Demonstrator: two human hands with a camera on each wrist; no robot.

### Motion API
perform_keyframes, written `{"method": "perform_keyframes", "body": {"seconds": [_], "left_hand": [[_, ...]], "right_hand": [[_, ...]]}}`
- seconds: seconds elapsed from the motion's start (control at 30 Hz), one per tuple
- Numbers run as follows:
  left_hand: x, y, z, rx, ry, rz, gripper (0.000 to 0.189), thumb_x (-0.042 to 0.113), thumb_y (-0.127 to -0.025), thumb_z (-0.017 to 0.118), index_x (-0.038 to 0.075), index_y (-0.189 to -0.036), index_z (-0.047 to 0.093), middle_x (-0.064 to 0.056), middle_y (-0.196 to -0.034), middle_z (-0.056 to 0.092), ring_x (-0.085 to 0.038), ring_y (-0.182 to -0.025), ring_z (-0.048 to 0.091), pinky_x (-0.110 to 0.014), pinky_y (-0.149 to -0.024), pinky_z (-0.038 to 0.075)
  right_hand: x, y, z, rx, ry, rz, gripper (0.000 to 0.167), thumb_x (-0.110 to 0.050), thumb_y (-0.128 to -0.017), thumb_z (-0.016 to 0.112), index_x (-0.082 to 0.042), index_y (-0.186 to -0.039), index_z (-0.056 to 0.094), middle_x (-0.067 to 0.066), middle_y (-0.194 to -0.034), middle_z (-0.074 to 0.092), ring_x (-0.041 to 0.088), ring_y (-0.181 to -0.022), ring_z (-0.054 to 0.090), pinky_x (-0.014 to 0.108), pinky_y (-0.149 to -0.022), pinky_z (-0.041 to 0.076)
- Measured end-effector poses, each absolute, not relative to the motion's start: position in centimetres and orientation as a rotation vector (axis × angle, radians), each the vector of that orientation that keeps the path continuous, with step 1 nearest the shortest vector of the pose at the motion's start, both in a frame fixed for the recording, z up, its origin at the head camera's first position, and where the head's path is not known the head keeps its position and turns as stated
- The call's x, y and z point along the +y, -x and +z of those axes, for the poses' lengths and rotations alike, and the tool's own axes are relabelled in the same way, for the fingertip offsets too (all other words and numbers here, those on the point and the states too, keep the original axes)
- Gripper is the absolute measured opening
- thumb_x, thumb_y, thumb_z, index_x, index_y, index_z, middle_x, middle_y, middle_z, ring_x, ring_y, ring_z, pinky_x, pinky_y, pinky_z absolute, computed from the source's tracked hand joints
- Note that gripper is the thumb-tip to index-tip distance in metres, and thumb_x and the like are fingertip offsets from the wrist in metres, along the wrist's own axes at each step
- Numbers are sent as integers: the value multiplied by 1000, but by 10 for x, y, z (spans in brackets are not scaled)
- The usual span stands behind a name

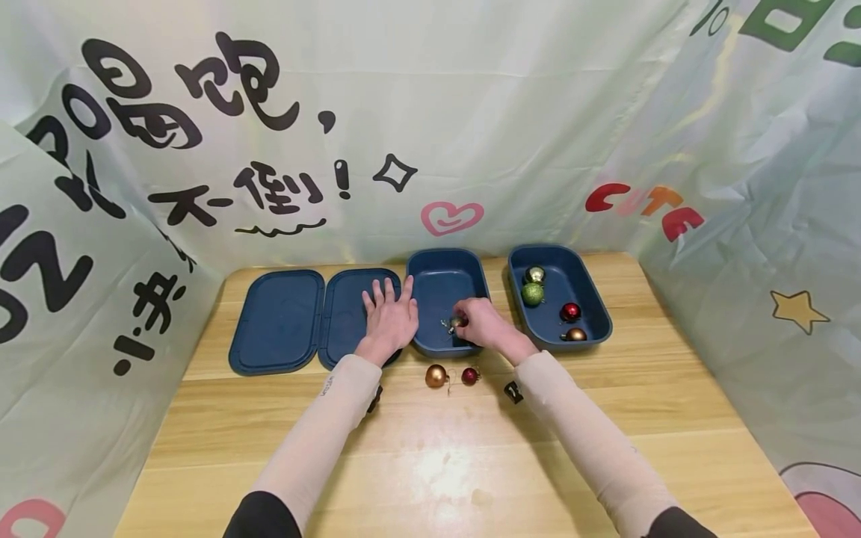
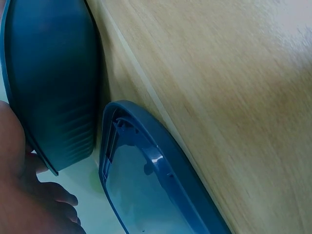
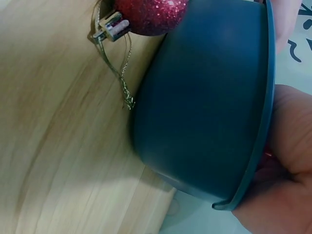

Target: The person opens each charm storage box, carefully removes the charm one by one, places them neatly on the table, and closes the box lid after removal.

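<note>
My left hand point(image 1: 392, 320) has its fingers spread and straight, its thumb side at the left rim of the middle blue box point(image 1: 440, 288). In the left wrist view the left hand point(image 2: 29, 195) is beside the box wall point(image 2: 53, 87). Reaching over the near right of that box, my right hand point(image 1: 486, 323) curls its fingers round a small Christmas bauble point(image 1: 457, 323), mostly hidden by them. In the right wrist view, the right hand point(image 3: 290, 165) is bent over the rim, with a red glint below the fingers. A glittery red bauble point(image 3: 151, 14) lies outside the box.
Before the box lie a copper bauble point(image 1: 436, 376) and a red bauble point(image 1: 469, 376). The right box point(image 1: 595, 299) contains several baubles, including a green one point(image 1: 532, 294). Two blue lids point(image 1: 277, 321) lie at left on the wooden table point(image 1: 430, 448). A printed cloth hangs behind.
</note>
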State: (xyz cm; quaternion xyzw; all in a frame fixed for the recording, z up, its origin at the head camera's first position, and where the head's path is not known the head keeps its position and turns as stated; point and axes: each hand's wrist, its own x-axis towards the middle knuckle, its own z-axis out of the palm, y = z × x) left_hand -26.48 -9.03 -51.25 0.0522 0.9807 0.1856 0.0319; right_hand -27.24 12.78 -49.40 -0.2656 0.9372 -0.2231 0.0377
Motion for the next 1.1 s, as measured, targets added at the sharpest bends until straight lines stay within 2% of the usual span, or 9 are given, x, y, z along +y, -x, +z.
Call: {"method": "perform_keyframes", "body": {"seconds": [0.4,0.63,0.83,1.1], "left_hand": [[-91,265,-514,3006,-162,589,59,36,-116,27,25,-172,13,-30,-174,12,-50,-162,-5,-70,-129,-1],[-90,264,-513,3016,-160,562,58,38,-116,25,25,-172,13,-29,-174,13,-51,-162,1,-70,-129,2],[-90,265,-513,3016,-149,572,58,38,-116,24,25,-172,14,-29,-174,13,-50,-163,-2,-69,-129,1],[-89,265,-512,3016,-143,565,58,37,-116,26,26,-172,14,-29,-174,14,-51,-163,0,-69,-129,2]], "right_hand": [[118,279,-504,2799,836,-748,23,-1,-89,76,4,-112,76,17,-100,78,28,-94,75,43,-87,62],[116,284,-505,2789,795,-769,23,-6,-91,78,2,-113,77,16,-102,79,28,-96,76,41,-87,62],[113,290,-508,2812,771,-793,22,-13,-92,81,1,-109,77,13,-100,80,25,-94,76,40,-86,62],[110,293,-512,2826,753,-819,20,-13,-91,82,0,-106,78,13,-99,80,26,-93,76,40,-87,62]]}}
